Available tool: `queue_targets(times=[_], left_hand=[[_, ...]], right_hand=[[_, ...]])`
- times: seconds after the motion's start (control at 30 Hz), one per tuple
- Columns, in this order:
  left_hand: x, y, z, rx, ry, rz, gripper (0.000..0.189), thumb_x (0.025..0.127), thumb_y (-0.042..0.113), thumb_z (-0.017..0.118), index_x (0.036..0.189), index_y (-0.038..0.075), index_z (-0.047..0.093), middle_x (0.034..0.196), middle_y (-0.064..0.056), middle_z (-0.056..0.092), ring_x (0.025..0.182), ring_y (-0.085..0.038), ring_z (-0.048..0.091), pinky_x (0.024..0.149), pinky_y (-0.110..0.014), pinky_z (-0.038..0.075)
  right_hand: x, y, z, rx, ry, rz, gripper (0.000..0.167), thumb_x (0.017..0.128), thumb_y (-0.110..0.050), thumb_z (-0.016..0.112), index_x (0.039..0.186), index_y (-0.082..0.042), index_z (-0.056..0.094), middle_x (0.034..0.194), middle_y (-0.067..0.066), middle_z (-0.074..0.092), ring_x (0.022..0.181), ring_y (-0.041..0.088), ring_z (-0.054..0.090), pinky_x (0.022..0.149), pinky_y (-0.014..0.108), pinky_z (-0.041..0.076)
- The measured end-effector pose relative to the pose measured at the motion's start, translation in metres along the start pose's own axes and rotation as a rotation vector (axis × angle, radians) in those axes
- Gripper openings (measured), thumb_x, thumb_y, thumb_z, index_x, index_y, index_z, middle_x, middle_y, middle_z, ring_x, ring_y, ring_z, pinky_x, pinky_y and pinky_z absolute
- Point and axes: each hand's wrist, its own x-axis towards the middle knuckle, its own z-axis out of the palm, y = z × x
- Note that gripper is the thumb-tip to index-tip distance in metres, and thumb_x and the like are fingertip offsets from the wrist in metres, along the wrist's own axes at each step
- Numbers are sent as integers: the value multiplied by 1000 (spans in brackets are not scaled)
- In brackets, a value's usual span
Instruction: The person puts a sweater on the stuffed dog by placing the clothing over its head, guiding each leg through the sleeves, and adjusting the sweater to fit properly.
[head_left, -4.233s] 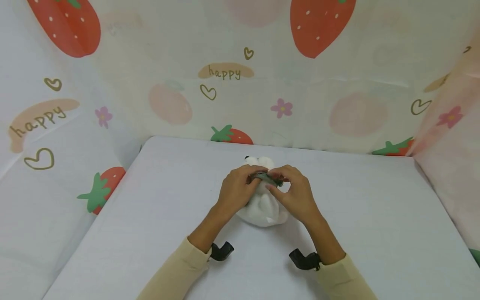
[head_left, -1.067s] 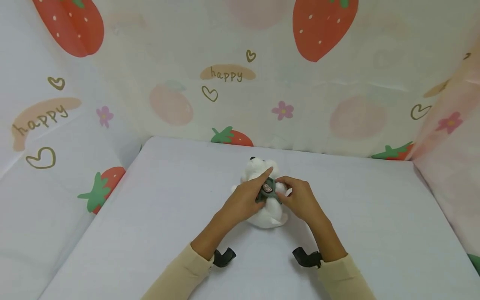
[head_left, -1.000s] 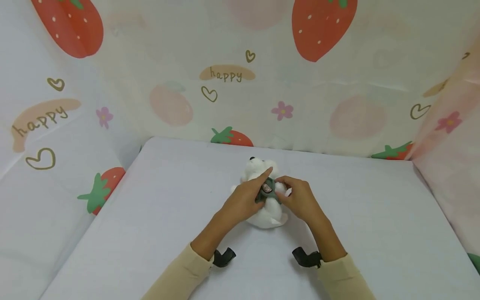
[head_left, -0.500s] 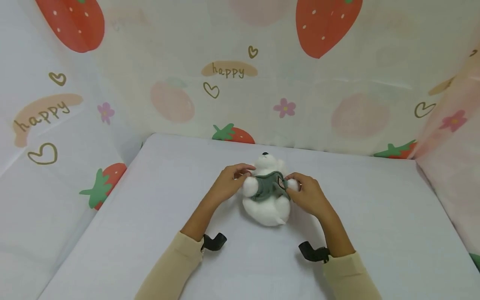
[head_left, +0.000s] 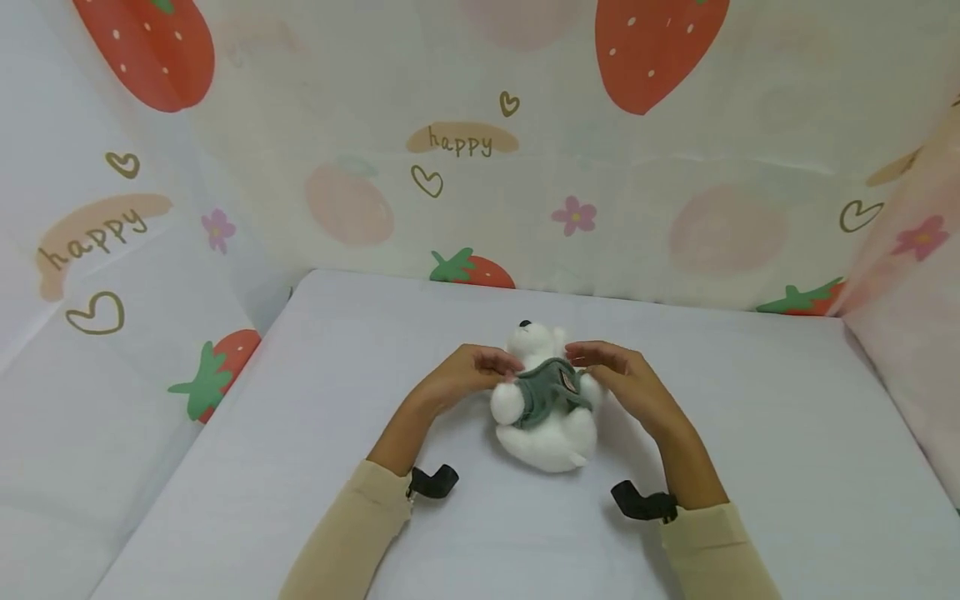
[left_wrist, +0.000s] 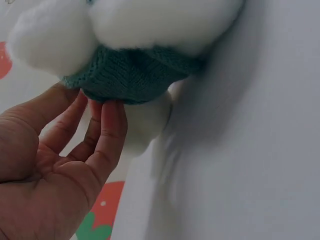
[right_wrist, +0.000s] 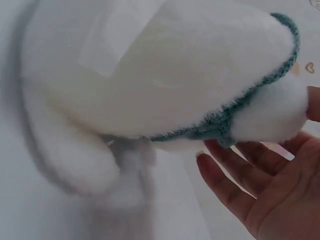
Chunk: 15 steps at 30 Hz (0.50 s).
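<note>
A white plush toy point(head_left: 547, 450) with a black nose lies on its back on the table, wearing a green knitted sweater point(head_left: 542, 392) with a small dark patch. My left hand point(head_left: 461, 375) pinches the sweater near the toy's shoulder; in the left wrist view the fingertips meet the knitted edge and the thumb tip is partly hidden behind it. Around the opposite arm of the toy, my right hand point(head_left: 626, 375) is loosely spread. In the right wrist view its fingers point(right_wrist: 227, 182) are fairly straight, some touching the sweater's trim, one standing apart from it.
A white-covered table point(head_left: 360, 333) spreads out around the toy. Behind it hangs a curtain point(head_left: 645, 167) printed with strawberries, hearts and flowers, which also closes off both sides. Black curved camera mounts point(head_left: 435, 482) are strapped at both wrists.
The hands have moved apart from over the toy's chest to its two sides. The sweater, bunched near the neck earlier, now covers the torso. The right hand has loosened from the toy's arm.
</note>
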Motion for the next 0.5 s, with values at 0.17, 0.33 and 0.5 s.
queue_targets(times=[0.17, 0.33, 0.5], left_hand=[[1, 5, 11, 117, 10, 50, 13, 93, 7, 74, 104, 1, 76, 99, -4, 74, 97, -14, 65, 86, -28, 53], [4, 6, 22, 251, 53, 136, 10, 97, 11, 69, 101, 3, 73, 97, -4, 71, 93, -16, 63, 86, -29, 50], [6, 6, 30, 329, 166, 162, 10, 100, 16, 66, 104, 7, 70, 106, -6, 66, 96, -21, 62, 81, -33, 51]], right_hand=[[-2, 3, -5, 1, -66, 57, 30, 103, -18, 60, 128, -4, 68, 129, 8, 67, 127, 21, 55, 108, 39, 39], [-4, 5, -12, -46, -97, 66, 22, 97, -21, 70, 107, 0, 72, 108, 7, 70, 115, 23, 56, 100, 41, 40], [-4, 5, -18, -44, -76, 94, 23, 97, -21, 71, 102, 2, 69, 102, 9, 69, 108, 26, 59, 98, 42, 42]])
